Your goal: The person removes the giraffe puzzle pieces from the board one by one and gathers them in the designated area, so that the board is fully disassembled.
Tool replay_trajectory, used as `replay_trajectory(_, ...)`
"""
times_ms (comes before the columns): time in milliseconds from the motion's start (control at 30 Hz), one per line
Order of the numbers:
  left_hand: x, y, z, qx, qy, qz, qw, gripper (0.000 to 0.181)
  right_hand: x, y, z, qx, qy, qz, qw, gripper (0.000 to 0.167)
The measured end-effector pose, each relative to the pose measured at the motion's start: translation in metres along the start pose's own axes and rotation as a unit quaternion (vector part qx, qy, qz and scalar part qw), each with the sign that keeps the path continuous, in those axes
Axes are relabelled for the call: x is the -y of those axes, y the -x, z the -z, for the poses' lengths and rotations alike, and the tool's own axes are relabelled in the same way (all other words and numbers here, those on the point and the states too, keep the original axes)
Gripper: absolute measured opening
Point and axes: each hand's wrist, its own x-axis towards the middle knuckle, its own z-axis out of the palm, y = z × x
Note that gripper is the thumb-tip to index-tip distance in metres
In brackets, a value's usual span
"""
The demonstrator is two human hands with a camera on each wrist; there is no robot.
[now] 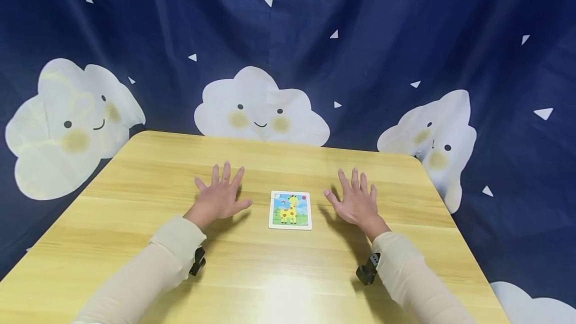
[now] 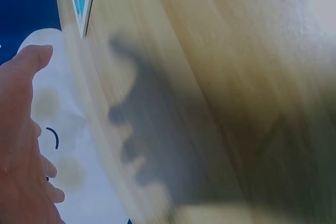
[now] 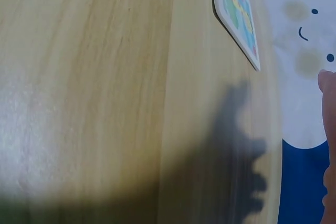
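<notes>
A square giraffe picture puzzle (image 1: 290, 210) with a white border lies flat on the wooden table (image 1: 279, 259), between the two hands. To its left my left hand (image 1: 220, 198) hovers above the tabletop, fingers spread and holding nothing. On the other side my right hand (image 1: 356, 203) is likewise raised with fingers apart, touching nothing. In the left wrist view the puzzle's corner (image 2: 81, 3) shows at the top, beyond the thumb. The right wrist view has the puzzle (image 3: 236, 11) near its top edge, with only part of the right hand (image 3: 329, 129) visible at the right.
A dark blue curtain (image 1: 297, 29) with smiling white clouds (image 1: 261, 104) hangs behind the table's far edge and along its sides. Both forearms wear rolled beige sleeves, with a small black wrist camera (image 1: 369, 268) under each. Shadows of the hands fall on the wood.
</notes>
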Motion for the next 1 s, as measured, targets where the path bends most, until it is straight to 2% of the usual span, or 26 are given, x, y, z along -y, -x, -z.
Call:
replay_trajectory(200,-0.008,0.001,-0.005,0.005,0.002,-0.009,1.0000,0.091,0.000,0.000,-0.003,0.001,-0.020,0.001,0.9998,0.086)
replay_trajectory(567,-0.024,0.008,-0.019,0.053,-0.002,-0.038,0.9979,0.089,0.001,0.004,-0.011,0.023,-0.056,0.000,0.9982,0.083)
replay_trajectory(800,-0.043,0.019,-0.030,0.077,0.009,-0.068,0.9947,0.088,0.004,0.005,-0.016,0.037,-0.090,0.001,0.9952,0.080)
replay_trajectory(1000,-0.062,0.027,-0.034,0.118,0.041,-0.096,0.9875,0.089,0.010,0.004,-0.016,0.032,-0.111,0.001,0.9933,0.077)
